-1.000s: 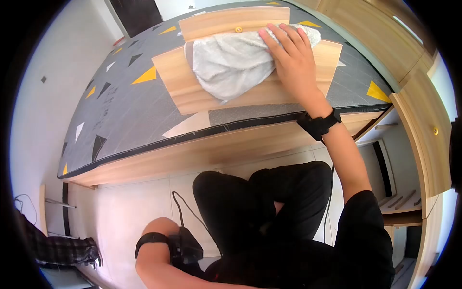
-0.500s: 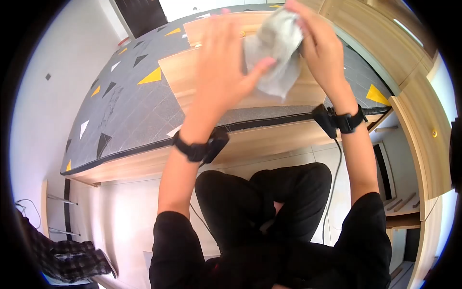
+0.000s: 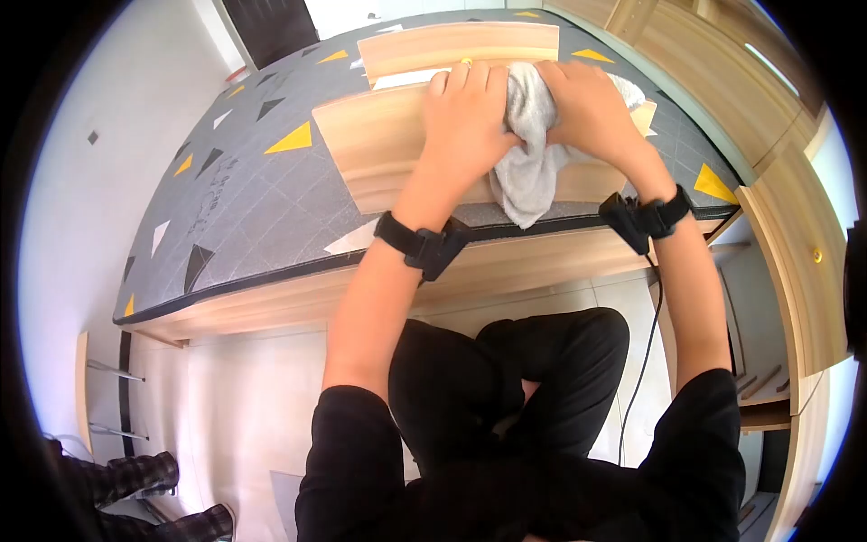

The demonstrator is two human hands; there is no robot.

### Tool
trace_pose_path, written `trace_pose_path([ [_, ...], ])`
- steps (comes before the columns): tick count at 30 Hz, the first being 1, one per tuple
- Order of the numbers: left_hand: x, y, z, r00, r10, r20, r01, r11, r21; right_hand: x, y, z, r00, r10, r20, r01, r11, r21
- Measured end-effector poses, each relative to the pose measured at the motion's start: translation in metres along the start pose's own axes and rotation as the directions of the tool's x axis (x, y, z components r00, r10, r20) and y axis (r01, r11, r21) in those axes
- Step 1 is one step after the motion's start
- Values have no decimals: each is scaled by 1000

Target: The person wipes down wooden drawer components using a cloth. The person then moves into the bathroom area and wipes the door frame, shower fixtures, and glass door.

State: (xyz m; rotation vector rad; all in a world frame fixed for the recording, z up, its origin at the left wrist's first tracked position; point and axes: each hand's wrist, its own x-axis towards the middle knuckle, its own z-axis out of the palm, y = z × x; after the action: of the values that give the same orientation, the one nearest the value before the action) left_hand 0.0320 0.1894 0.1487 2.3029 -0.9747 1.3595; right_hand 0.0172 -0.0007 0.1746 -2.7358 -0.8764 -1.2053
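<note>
A wooden piece (image 3: pixel 375 149) with an upright back panel (image 3: pixel 506 41) rests on the patterned mattress (image 3: pixel 244 217). My left hand (image 3: pixel 468 113) is closed over the top edge of its front board, thumb toward the cloth. My right hand (image 3: pixel 591 113) is wrapped round a grey-white cloth (image 3: pixel 530 172), which bunches between the two hands and hangs down over the front board. The cloth's other end shows beyond my right fingers. A yellow round fitting (image 3: pixel 467 62) sits on the back panel just above my left fingers.
Below the mattress runs a wooden bed side (image 3: pixel 488 271). Open wooden shelving (image 3: pixel 768 415) stands at the right. At the lower left are another person's checked trouser legs (image 3: pixel 135 477). A black cable (image 3: pixel 652 334) hangs from my right wrist device.
My left hand has come up from below to the front board. The cloth, spread over the boards before, was lifted and now hangs bunched in my right hand.
</note>
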Motion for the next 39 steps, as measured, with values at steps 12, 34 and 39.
trace_pose_path([
  [12, -80, 73, -53, 966, 83, -244, -67, 995, 73, -102, -90, -22, 949, 24, -314, -89, 977, -194],
  [34, -134, 62, -25, 884, 461, -73, -407, 837, 366, -155, -75, 64, 864, -28, -502, -57, 987, -153],
  [39, -129, 62, -24, 900, 421, -111, -362, 866, 346, -147, -75, 58, 877, 6, -480, -82, 987, -138],
])
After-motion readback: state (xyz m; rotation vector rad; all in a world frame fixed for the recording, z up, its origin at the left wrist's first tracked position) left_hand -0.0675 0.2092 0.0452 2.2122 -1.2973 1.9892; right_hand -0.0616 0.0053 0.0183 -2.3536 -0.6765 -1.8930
